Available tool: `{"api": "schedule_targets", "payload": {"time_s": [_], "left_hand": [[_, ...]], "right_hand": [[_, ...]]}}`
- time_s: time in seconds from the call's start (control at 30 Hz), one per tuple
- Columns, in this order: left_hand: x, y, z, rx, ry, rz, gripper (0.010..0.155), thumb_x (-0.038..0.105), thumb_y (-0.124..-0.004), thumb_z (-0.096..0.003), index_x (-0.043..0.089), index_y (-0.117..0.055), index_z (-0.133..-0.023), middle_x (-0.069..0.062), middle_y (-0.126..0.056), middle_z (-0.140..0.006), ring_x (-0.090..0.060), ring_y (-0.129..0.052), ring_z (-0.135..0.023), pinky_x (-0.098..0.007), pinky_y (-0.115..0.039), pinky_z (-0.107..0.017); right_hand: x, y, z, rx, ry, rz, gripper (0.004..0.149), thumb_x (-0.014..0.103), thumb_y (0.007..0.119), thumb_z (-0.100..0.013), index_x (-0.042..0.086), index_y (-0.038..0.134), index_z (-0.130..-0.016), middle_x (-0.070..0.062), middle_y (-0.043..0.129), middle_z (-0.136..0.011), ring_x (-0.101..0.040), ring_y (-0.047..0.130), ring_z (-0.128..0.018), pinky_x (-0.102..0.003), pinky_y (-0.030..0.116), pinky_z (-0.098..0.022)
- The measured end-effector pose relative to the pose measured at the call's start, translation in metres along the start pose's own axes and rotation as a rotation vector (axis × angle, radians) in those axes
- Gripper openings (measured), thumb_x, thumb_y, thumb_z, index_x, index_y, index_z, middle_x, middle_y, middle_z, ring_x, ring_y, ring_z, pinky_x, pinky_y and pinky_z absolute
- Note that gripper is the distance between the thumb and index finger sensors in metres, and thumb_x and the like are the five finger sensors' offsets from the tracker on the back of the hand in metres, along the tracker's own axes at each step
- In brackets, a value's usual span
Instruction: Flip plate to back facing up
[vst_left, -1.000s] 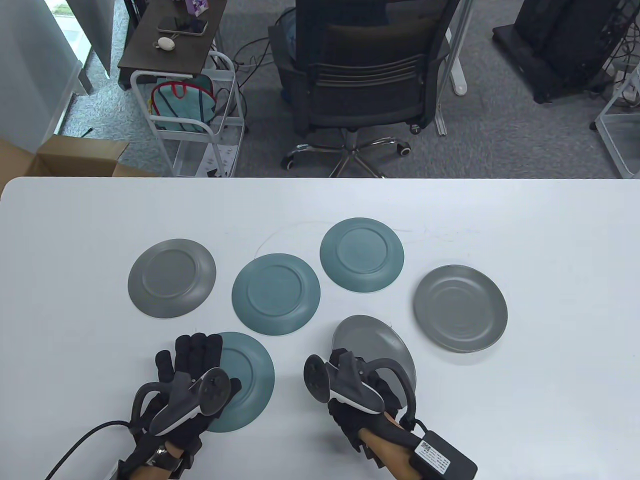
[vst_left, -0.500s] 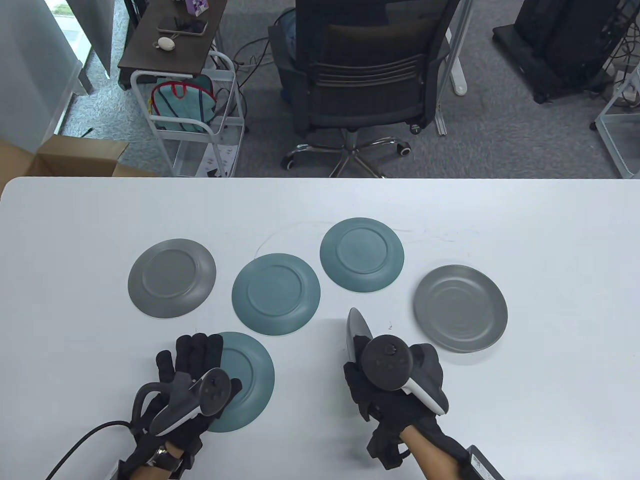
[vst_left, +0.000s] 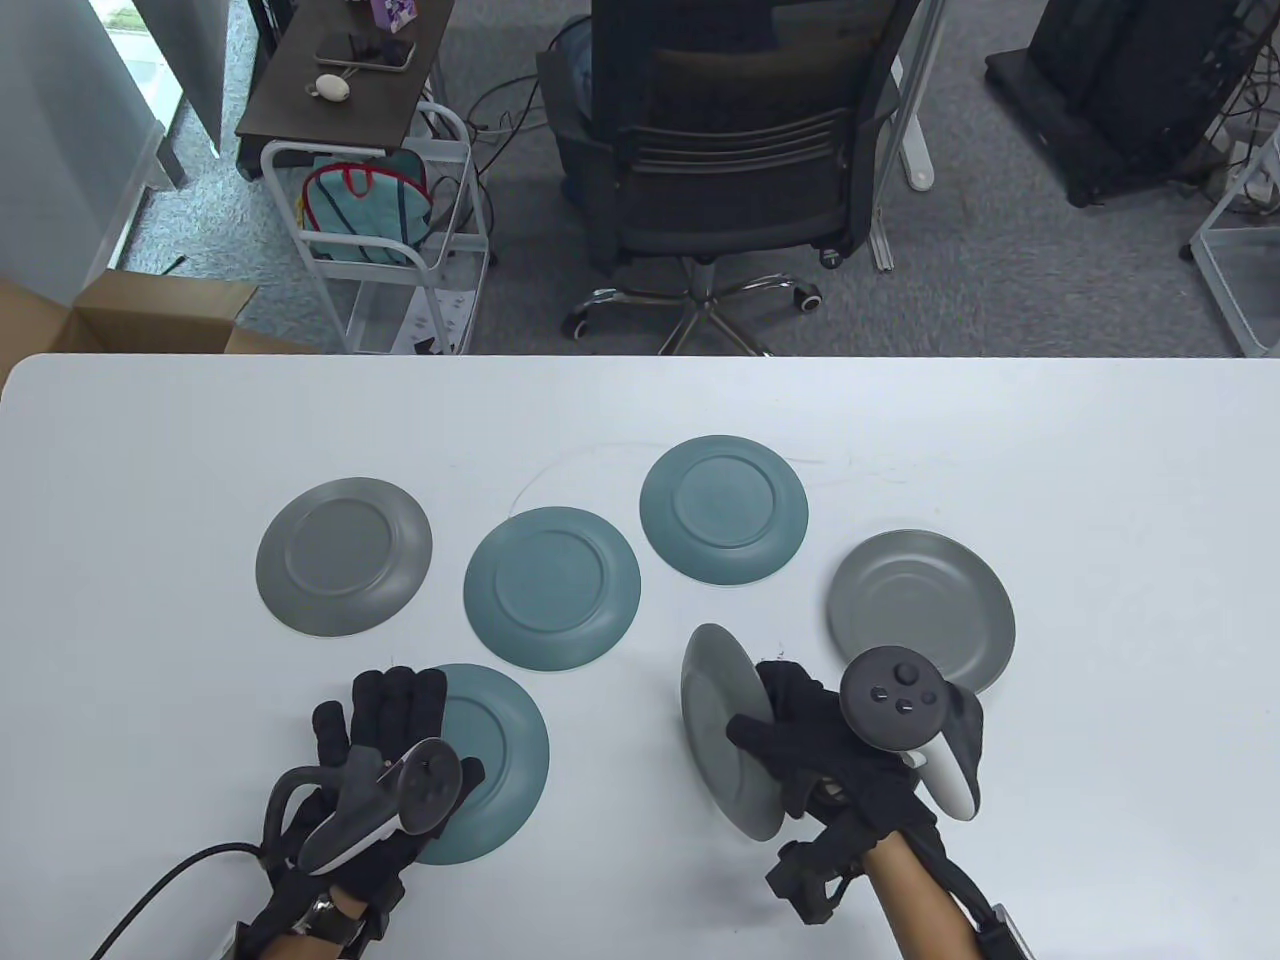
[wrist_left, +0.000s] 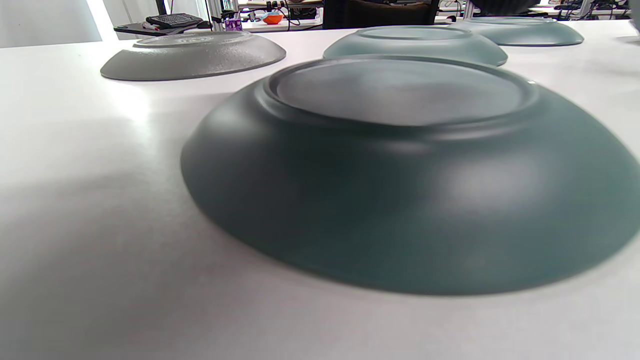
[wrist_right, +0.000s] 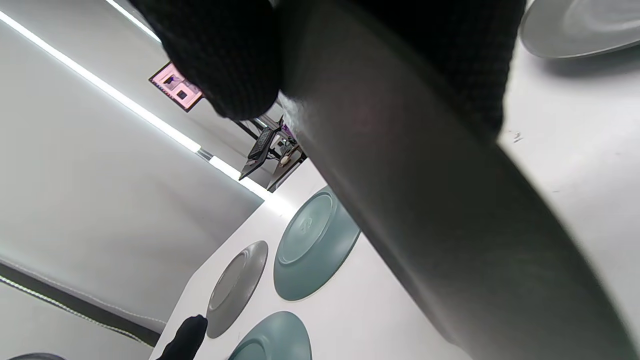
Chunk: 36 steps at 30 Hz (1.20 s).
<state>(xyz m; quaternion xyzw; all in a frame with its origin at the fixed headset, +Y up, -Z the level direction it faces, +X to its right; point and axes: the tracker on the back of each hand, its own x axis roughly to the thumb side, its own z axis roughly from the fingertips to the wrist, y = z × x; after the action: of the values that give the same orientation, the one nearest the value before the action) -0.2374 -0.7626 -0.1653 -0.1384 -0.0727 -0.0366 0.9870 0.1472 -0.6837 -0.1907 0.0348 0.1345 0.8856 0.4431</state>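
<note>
Six plates overhead; only right wrist view shows fingers gripping grey plate.

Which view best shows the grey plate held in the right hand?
The table view: the tilted grey plate shows whole, gripped by the right hand. The right wrist view shows only its blurred close-up surface; the left wrist view misses it.

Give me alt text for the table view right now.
The right hand holds a grey plate tilted up on edge. The left hand rests on a teal plate; four more plates lie flat on the white table.
</note>
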Motion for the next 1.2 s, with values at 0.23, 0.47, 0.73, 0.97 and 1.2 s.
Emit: {"api": "schedule_targets", "payload": {"time_s": [0.23,0.47,0.73,0.97,1.2], "left_hand": [[0.000,0.000,0.001,0.004,-0.001,0.001,0.089,0.068,-0.051,-0.0566,0.015,-0.015,-0.118,-0.020,-0.026,-0.121,-0.049,-0.033,-0.117,-0.070,-0.031,-0.077],[0.000,0.000,0.002,0.009,-0.002,0.001,0.089,0.068,-0.051,-0.0567,0.015,-0.015,-0.118,-0.020,-0.026,-0.121,-0.049,-0.033,-0.117,-0.070,-0.031,-0.077],[0.000,0.000,0.002,0.008,-0.004,0.000,0.089,0.068,-0.051,-0.0567,0.015,-0.015,-0.118,-0.020,-0.026,-0.121,-0.049,-0.033,-0.117,-0.070,-0.031,-0.077],[0.001,0.000,0.003,0.010,-0.004,-0.001,0.089,0.068,-0.051,-0.0567,0.015,-0.015,-0.118,-0.021,-0.026,-0.121,-0.049,-0.033,-0.117,-0.070,-0.031,-0.077],[0.001,0.001,0.003,0.011,-0.003,-0.002,0.089,0.068,-0.051,-0.0566,0.015,-0.015,-0.118,-0.021,-0.026,-0.121,-0.049,-0.033,-0.117,-0.070,-0.031,-0.077]], "right_hand": [[-0.025,0.000,-0.007,0.005,0.086,-0.029,0.058,0.030,0.086,-0.047,-0.003,0.063,-0.090,-0.021,0.090,-0.070,-0.032,0.103,-0.047,-0.031,0.092,-0.029],[-0.053,0.008,-0.010,0.026,0.181,-0.041,0.063,0.033,0.084,-0.048,-0.005,0.060,-0.093,-0.021,0.089,-0.072,-0.033,0.102,-0.048,-0.033,0.091,-0.031],[-0.083,0.015,-0.013,0.050,0.286,-0.011,0.067,0.036,0.080,-0.050,-0.006,0.057,-0.097,-0.022,0.087,-0.075,-0.034,0.100,-0.051,-0.035,0.090,-0.034],[-0.096,0.019,-0.014,0.044,0.366,0.056,0.070,0.038,0.077,-0.050,-0.005,0.055,-0.101,-0.024,0.084,-0.080,-0.036,0.097,-0.054,-0.036,0.087,-0.036],[-0.104,0.022,-0.018,0.052,0.395,0.079,0.070,0.038,0.077,-0.050,-0.004,0.055,-0.101,-0.023,0.083,-0.081,-0.037,0.096,-0.056,-0.037,0.087,-0.038]]}}
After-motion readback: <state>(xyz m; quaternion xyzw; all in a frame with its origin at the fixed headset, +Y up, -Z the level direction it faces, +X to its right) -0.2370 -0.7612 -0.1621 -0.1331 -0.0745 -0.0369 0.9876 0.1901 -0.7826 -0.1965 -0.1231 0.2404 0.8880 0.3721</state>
